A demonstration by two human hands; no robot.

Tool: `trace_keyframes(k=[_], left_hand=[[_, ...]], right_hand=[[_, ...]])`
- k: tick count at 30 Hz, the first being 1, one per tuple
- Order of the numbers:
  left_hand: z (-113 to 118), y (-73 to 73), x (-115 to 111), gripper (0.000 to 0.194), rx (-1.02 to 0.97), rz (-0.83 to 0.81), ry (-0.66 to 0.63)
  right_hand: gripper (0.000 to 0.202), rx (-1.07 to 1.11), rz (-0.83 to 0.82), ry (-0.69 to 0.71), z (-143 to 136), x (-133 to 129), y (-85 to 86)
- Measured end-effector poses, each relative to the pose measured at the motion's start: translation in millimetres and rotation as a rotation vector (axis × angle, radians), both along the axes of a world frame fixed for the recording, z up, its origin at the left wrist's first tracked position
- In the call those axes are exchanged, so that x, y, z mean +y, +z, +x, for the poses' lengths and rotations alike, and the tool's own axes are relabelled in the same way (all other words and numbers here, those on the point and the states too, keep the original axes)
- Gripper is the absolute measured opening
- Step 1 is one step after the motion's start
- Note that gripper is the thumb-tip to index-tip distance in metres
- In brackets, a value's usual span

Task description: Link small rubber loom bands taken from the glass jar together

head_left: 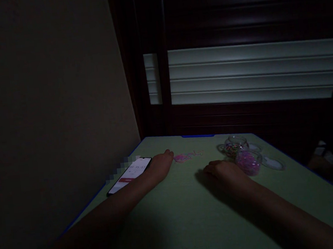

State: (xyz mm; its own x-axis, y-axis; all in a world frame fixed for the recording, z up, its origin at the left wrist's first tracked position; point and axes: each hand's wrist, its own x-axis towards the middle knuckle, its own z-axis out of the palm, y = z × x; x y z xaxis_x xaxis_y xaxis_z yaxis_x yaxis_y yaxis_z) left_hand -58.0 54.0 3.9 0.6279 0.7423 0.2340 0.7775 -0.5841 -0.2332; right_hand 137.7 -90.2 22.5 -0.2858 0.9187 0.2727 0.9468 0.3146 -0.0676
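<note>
My left hand (162, 165) is at the left end of a small pile of thin pink and coloured pieces (182, 157) that look like little bands. Its fingers are bent together, and whatever may be between them is too dark to make out. My right hand (227, 174) hovers low over the table, left of a clear jar of pink pieces (248, 162). Those fingers are pinched, with their tips pointing left; anything in them is too small to see. Behind that jar stands another clear jar with multicoloured pieces (234, 146).
A phone (128, 176) with a lit timer screen lies by the left edge of the pale green, blue-rimmed table (179, 222). Round clear lids (274, 163) rest right of the jars. A wall rises at left, a dark panelled surface behind. The room is dim.
</note>
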Motion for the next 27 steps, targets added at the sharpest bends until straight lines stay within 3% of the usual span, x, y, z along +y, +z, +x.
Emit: trace_keyframes(k=[10, 15, 21, 27], left_hand=[[0.7, 6.7, -22.1, 0.025, -0.077, 0.004, 0.032], [10.1, -1.8, -37.0, 0.022, -0.225, -0.021, -0.091], [16.9, -3.0, -54.8, 0.021, -0.56, -0.172, -0.345], [20.4, 1.5, -67.0, 0.016, -0.823, -0.425, -0.363]], right_hand=[[0.025, 0.047, 0.012, -0.039, 1.3, 0.5, 2.9], [0.026, 0.061, 0.059, -0.044, 2.7, 1.9, 1.6], [0.024, 0.067, 0.099, -0.095, 5.3, 2.4, 7.9], [0.026, 0.133, 0.11, -0.074, 0.2, 2.6, 6.7]])
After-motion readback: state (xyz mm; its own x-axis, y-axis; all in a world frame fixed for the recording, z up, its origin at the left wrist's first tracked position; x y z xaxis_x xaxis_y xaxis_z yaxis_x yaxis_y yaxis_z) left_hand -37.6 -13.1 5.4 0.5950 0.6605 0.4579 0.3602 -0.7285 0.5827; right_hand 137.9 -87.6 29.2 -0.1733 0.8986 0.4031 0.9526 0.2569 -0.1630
